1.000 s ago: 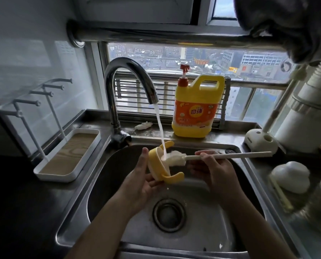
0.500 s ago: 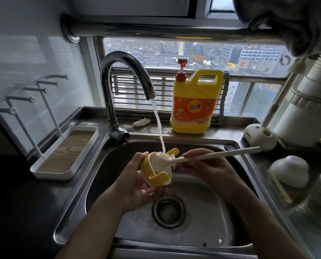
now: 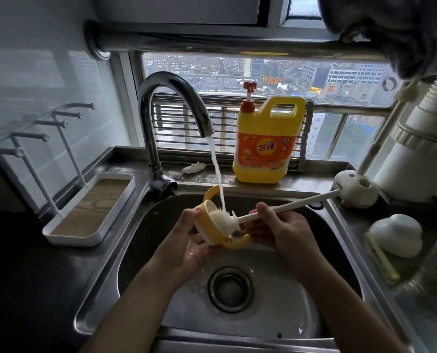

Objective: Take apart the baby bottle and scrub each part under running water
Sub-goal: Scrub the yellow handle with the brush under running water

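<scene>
The left hand [image 3: 186, 240] is closed around a yellow bottle collar [image 3: 209, 225] at the middle of the frame, fingers cupping it from below and behind, thumb on its upper rim. The right hand [image 3: 281, 230], just right of centre, pinches the white handle of a bottle brush [image 3: 276, 208] between thumb and fingers; the bristle head sits inside the collar's opening. Both are held over the sink [image 3: 136, 250], above the drain [image 3: 230, 289], with the water stream [image 3: 217, 174] from the tap [image 3: 171, 98] landing on the bristles.

The collar looks like light, stiff plastic, wet and probably slippery, so the rim and outer wall seem the safest places to hold it; its two curved handles, one up near the stream and one low toward the right hand, would also give purchase. Its open side faces right and a little upward, toward the brush. The brush's long axis runs from the collar up toward the right edge of the frame, its far end reaching close to a white holder [image 3: 354, 187] on the counter. A yellow soap jug [image 3: 263, 149] stands behind the sink, at the window.
</scene>
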